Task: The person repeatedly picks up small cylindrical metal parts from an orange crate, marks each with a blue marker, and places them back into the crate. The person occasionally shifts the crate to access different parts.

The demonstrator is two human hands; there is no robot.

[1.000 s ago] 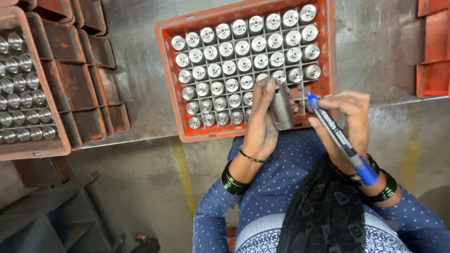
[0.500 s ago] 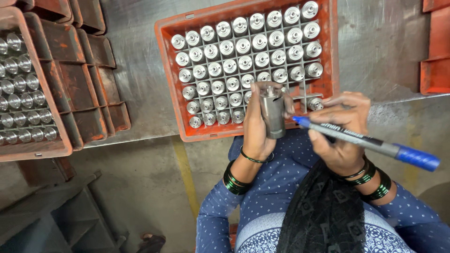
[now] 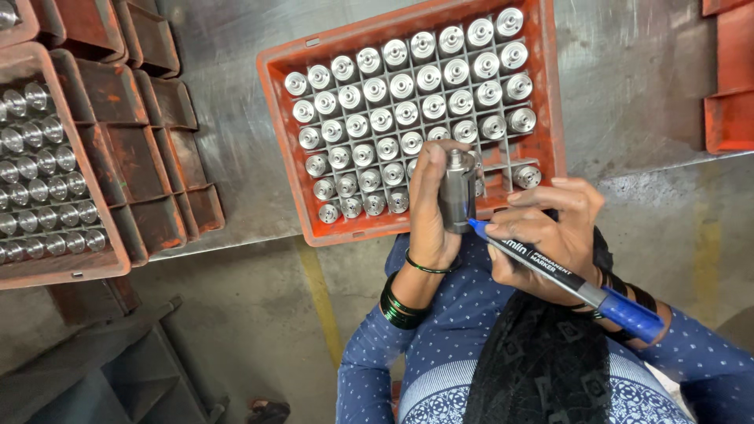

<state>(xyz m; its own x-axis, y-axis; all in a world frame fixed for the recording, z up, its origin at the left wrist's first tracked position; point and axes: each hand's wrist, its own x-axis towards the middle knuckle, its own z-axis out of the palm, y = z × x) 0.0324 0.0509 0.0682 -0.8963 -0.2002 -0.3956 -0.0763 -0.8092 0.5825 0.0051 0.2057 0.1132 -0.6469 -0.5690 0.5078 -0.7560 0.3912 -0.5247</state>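
Hands meet over the near edge of a steel worktable (image 3: 628,86) whose scuffed, dull sheet fills the upper part of the head view, with stained concrete floor (image 3: 259,314) below it. Across the table stand orange plastic crates: a gridded one (image 3: 279,149) directly ahead, most cells filled with upright steel cylinders (image 3: 393,110), a second filled crate (image 3: 71,263) at far left, and a row of rust-brown empty bins (image 3: 129,133) between them. Another orange crate (image 3: 730,118) is cut off at right. The person wears a blue dotted garment (image 3: 471,314). The left hand (image 3: 430,208), wrist ringed by green bangles (image 3: 400,305), rises from below with fingers wrapped firmly round a single steel cylinder (image 3: 457,188), held upright just above the crate's front wall. The right hand (image 3: 550,232) is curled in a writing grip around a blue marker (image 3: 565,276), its tip touching the cylinder's lower side.
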